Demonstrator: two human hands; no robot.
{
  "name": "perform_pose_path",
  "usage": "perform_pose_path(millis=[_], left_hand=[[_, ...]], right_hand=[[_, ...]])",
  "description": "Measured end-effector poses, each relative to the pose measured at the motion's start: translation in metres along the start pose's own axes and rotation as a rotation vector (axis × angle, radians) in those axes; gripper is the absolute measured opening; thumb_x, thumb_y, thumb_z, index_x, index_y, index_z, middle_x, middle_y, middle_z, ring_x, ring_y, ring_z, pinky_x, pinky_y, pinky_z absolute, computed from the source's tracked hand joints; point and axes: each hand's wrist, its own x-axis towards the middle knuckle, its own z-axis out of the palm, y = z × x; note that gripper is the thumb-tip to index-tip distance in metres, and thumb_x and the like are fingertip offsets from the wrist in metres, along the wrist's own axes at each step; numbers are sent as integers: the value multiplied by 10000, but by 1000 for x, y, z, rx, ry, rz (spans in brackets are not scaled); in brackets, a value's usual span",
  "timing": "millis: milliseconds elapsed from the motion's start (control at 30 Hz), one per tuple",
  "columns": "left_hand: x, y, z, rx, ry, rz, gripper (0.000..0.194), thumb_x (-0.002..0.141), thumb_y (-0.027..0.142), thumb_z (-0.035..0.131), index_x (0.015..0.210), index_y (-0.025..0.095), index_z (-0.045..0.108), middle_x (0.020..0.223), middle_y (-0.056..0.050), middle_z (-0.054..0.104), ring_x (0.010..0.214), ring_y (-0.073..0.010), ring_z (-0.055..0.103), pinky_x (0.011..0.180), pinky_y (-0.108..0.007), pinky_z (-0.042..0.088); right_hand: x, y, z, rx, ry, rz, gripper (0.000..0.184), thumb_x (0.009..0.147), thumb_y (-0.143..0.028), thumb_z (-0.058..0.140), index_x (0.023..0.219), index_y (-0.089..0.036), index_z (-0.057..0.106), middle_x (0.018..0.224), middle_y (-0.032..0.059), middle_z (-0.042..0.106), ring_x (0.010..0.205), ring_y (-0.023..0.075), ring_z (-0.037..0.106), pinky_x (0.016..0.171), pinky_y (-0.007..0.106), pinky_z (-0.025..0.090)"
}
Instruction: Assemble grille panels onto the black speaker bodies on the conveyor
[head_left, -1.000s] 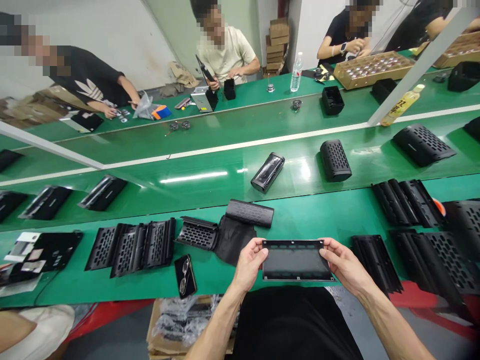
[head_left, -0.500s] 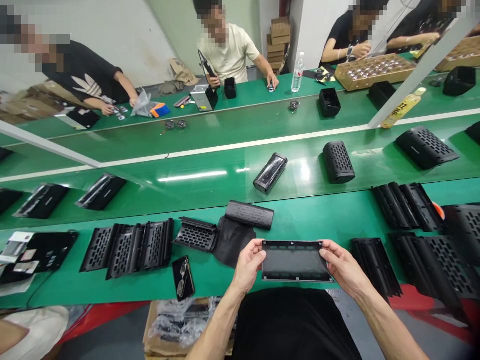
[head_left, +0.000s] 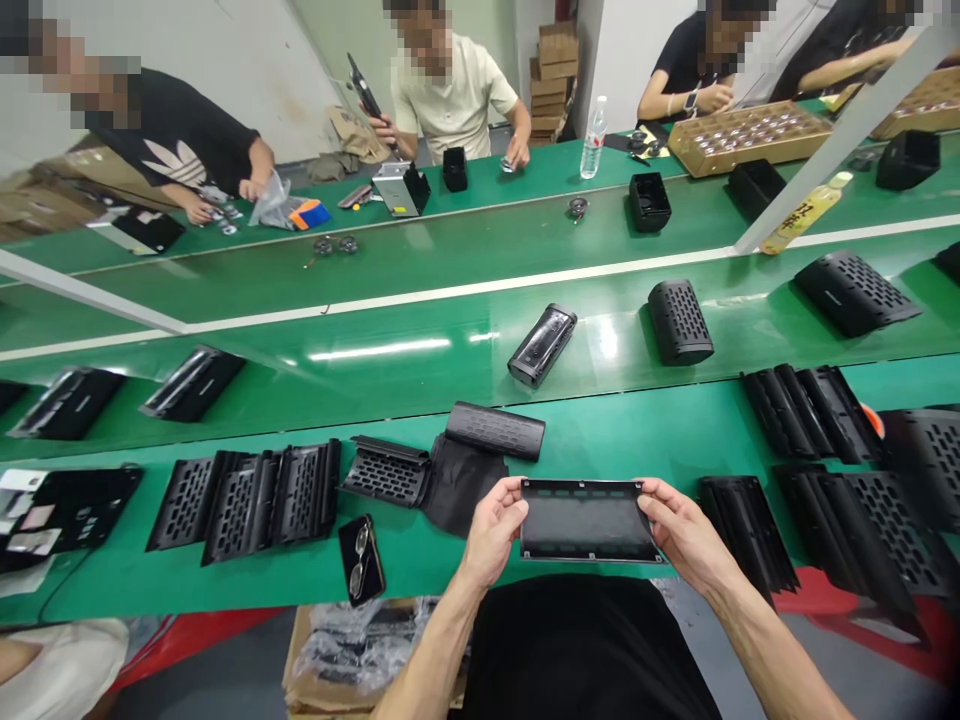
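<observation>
I hold a flat black rectangular plastic panel level over the near edge of the green bench. My left hand grips its left end, fingers curled round the edge. My right hand grips its right end the same way. Just beyond the panel lie a black speaker body on a dark cloth and a perforated black grille.
Rows of black grilles lie left and right of me; glasses on a phone lie near the left. Speaker housings ride the green conveyor. Across it, other people work among a water bottle and a parts tray.
My hands and the panel have stayed almost still. The view has shifted a little. The person opposite has raised a dark tool and reached a hand to the bench.
</observation>
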Motion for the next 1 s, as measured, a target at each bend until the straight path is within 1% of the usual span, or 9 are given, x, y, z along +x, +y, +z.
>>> perform_pose_path(millis=[233,467,600,767,900,1000], left_hand=[[2,-5,-6,43,-22,15,460,866,431,820,1222,162,705,1039,-82,705,849,-151,621,728,-239,490],[5,-9,-14,100,-63,30,466,925,418,770,1307,163,687,1118,-105,713,926,-172,642,803,-267,504],[7,-10,-13,110,-40,35,477,917,432,774,1306,168,691,1115,-104,715,941,-182,647,819,-277,508],[7,-11,-13,116,-20,39,479,903,458,780,1289,182,709,1097,-92,716,884,-162,627,766,-256,493],[9,-12,-15,116,-29,42,489,904,456,779,1295,170,706,1090,-103,712,912,-178,635,784,-268,507],[10,-13,-16,133,-18,42,513,891,473,786,1296,168,708,1069,-101,711,900,-183,637,776,-271,513]], right_hand=[[1,-1,2,-13,38,-7,357,729,-403,975,940,-247,732,807,-37,642,624,106,570,558,219,527],[4,-1,3,-26,78,-17,396,687,-415,989,942,-244,739,804,-27,669,621,118,584,552,232,527],[4,-1,7,-20,99,-14,411,659,-414,1007,913,-241,733,807,-29,666,636,119,589,564,234,538],[0,-4,10,-29,89,-18,415,661,-438,1005,917,-245,741,791,-34,649,623,116,565,552,232,525],[0,-6,12,-68,99,-47,421,657,-436,1008,929,-232,761,787,-33,638,634,107,548,545,205,492],[3,-6,12,-48,117,-45,439,628,-431,1020,917,-228,760,800,-25,655,650,118,567,557,213,500]])
